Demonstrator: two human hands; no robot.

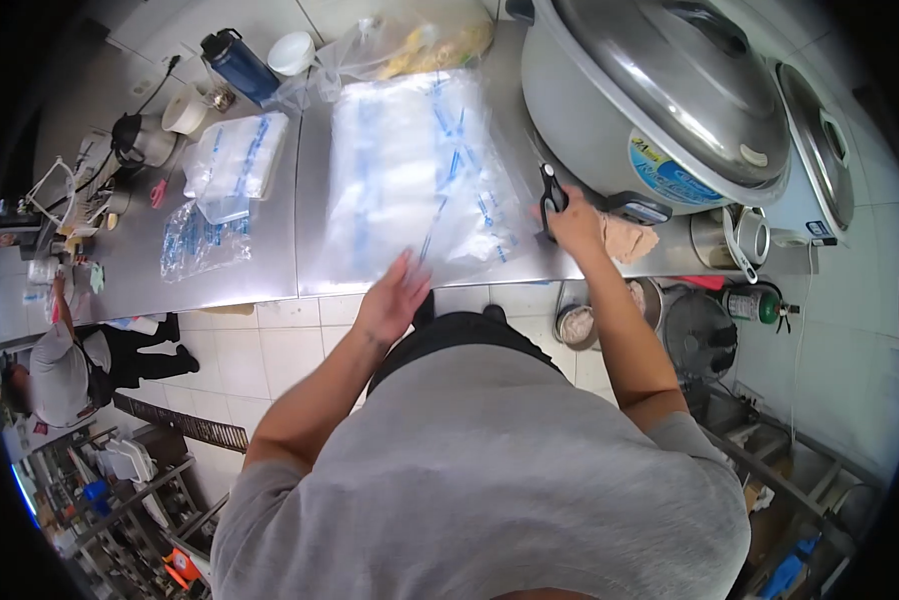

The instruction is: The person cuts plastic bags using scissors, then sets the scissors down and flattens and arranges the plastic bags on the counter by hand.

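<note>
A large clear plastic pack with blue print [410,170], filled with white contents, lies flat on the steel table in front of me. My left hand [395,298] is at its front edge, fingers stretched out and slightly blurred; whether it presses on the plastic I cannot tell. To the right of the pack, my right hand [577,225] is closed on a pair of black-handled scissors [553,190]. A peach-coloured cloth [630,240] lies just beside that hand, near the table edge.
A huge lidded rice cooker [610,110] stands behind my right hand, with small metal pots [715,240] beside it. Leftward are a smaller plastic-wrapped pack [235,155], a crumpled bag [205,245] and a blue bottle [238,65]. Another person [65,370] stands far left.
</note>
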